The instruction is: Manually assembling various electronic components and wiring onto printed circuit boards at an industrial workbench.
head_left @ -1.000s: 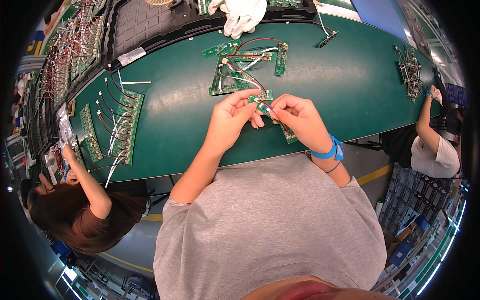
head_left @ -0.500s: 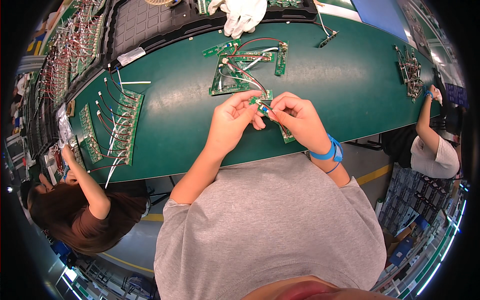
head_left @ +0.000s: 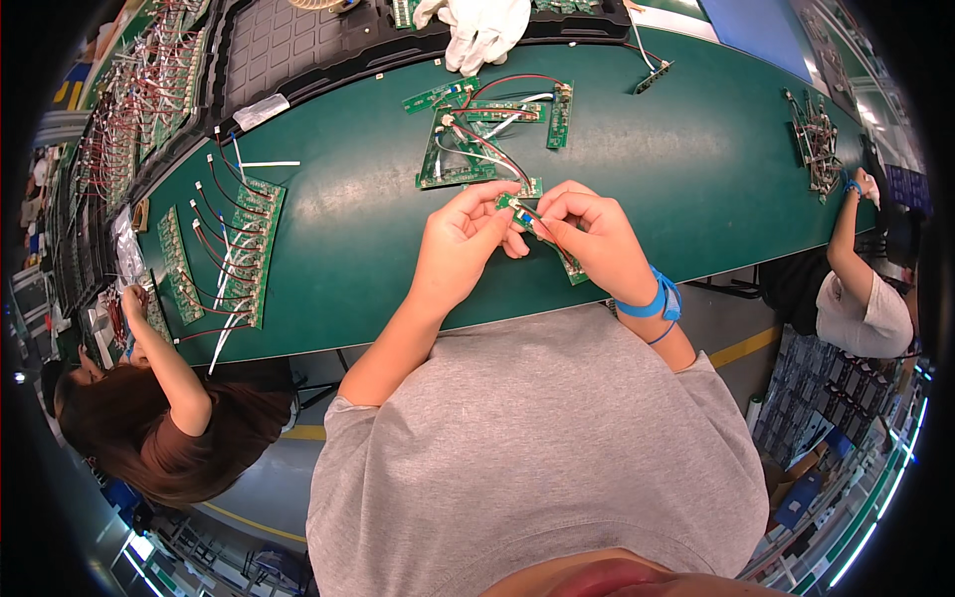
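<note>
The person is standing at the near edge of a long green table (head_left: 696,179), both hands raised just over it. The left hand (head_left: 460,244) and the right hand (head_left: 595,239) are meeting in the middle, fingertips almost touching each other. Between them they are pinching a narrow green board (head_left: 545,237), which is slanting from the far left down toward the near right under the right palm. The left fingers are closing on its far end, where a small connector and thin wires are sitting; the right thumb and forefinger are clamping the strip just beside that. A blue wrist strap (head_left: 652,298) is circling the right wrist.

Just beyond the hands, a cluster of boards (head_left: 468,154) is lying on the table, with red, white and black wires looping across it. Farther off, near the table's far edge, a white glove (head_left: 477,30) is lying crumpled. To the left, a row of strip boards (head_left: 249,249) with wire tails is lying side by side on the table.

Two other people are working nearby: one at the near left, bending over the table's left end, and another at the far right, an arm reaching onto the table beside another bundle of wired parts (head_left: 818,134).
</note>
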Available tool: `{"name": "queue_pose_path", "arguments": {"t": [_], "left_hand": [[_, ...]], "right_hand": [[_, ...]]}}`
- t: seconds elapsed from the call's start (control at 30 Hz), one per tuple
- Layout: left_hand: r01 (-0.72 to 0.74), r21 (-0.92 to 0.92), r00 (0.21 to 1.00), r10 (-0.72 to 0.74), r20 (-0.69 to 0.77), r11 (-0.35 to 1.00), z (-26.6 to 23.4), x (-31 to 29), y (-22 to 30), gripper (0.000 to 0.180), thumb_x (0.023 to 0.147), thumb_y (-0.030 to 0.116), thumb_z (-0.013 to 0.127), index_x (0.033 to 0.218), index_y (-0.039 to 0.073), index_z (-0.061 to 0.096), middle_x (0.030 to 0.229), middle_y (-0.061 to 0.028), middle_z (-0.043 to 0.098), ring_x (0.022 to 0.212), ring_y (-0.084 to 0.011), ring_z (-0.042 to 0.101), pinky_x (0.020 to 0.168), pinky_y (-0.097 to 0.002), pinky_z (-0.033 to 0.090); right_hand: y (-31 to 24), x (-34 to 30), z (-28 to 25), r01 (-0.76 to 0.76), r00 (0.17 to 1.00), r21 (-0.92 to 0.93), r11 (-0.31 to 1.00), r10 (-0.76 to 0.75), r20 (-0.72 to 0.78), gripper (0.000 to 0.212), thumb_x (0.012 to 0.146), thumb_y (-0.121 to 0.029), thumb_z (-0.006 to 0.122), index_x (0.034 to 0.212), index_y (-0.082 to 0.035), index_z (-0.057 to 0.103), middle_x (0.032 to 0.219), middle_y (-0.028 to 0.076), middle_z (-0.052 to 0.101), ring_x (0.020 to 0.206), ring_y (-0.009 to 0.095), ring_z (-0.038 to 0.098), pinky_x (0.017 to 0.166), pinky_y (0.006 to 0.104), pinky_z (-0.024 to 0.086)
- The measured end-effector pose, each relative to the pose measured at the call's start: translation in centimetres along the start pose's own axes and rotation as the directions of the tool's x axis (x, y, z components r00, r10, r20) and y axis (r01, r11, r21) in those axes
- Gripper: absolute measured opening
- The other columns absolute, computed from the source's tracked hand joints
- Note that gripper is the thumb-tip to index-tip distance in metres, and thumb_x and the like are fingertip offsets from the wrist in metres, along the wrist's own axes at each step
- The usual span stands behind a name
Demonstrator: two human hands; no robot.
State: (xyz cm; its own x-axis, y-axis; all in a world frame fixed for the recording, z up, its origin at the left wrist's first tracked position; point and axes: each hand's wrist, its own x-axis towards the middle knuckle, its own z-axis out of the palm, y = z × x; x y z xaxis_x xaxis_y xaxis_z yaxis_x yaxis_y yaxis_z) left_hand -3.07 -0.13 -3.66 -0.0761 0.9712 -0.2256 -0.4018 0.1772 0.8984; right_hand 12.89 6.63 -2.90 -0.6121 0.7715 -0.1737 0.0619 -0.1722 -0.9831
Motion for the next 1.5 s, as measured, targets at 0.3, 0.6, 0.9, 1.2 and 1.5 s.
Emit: {"name": "queue_pose_path", "arguments": {"t": [0.3,0.6,0.9,1.2,1.5], "left_hand": [[0.003,0.003,1.000,-0.003,-0.011,1.000,0.1,0.0,0.0,0.025,0.087,0.002,0.049,0.111,-0.004,0.050,0.078,-0.0091,0.059,0.065,-0.0129,0.060,0.060,-0.0230,0.049],[-0.026,0.092,0.999,0.030,-0.041,0.995,0.5,-0.3,-0.4,0.025,0.087,0.003,0.050,0.111,-0.002,0.051,0.078,-0.0078,0.059,0.067,-0.0118,0.061,0.061,-0.0226,0.049],[-0.014,0.060,0.999,0.017,-0.039,0.998,0.8,-0.5,0.0,0.025,0.084,0.000,0.054,0.108,0.000,0.049,0.081,-0.0052,0.058,0.069,-0.0093,0.059,0.061,-0.0212,0.048],[-0.140,0.114,0.990,0.140,0.011,0.984,0.7,-0.3,-1.1,0.019,0.083,-0.001,0.055,0.099,0.002,0.045,0.084,-0.0019,0.055,0.076,-0.0053,0.053,0.062,-0.0201,0.044],[-0.304,0.772,0.828,0.556,-0.075,0.558,-1.3,3.1,5.1,0.017,0.077,0.004,0.060,0.093,0.002,0.053,0.081,-0.0078,0.056,0.066,-0.0150,0.056,0.062,-0.0273,0.046]], "right_hand": [[0.1,0.1,-0.1,-0.005,1.000,0.011,1.000,0.005,0.000,0.011,0.080,-0.003,0.057,0.071,0.002,0.057,0.084,0.002,0.052,0.058,0.003,0.046,0.049,0.0178,0.036],[0.1,0.1,0.0,0.028,1.000,-0.063,0.998,-0.027,0.005,0.010,0.081,-0.003,0.058,0.072,0.002,0.057,0.086,0.003,0.052,0.060,0.003,0.045,0.050,0.0179,0.037],[0.5,0.0,0.2,0.071,0.997,0.016,0.997,-0.071,0.020,0.009,0.081,-0.004,0.059,0.074,0.002,0.058,0.087,0.003,0.052,0.065,0.005,0.046,0.055,0.0191,0.039],[-1.0,-0.3,0.5,0.210,0.978,-0.204,0.956,-0.209,0.029,0.007,0.078,-0.006,0.064,0.077,0.000,0.060,0.086,0.005,0.053,0.078,0.012,0.052,0.065,0.0225,0.043],[-3.2,5.4,-5.6,0.319,0.702,-0.647,0.692,-0.631,-0.330,0.039,0.076,-0.014,0.064,0.110,-0.002,0.051,0.102,0.010,0.053,0.092,0.020,0.051,0.077,0.0297,0.041]]}}
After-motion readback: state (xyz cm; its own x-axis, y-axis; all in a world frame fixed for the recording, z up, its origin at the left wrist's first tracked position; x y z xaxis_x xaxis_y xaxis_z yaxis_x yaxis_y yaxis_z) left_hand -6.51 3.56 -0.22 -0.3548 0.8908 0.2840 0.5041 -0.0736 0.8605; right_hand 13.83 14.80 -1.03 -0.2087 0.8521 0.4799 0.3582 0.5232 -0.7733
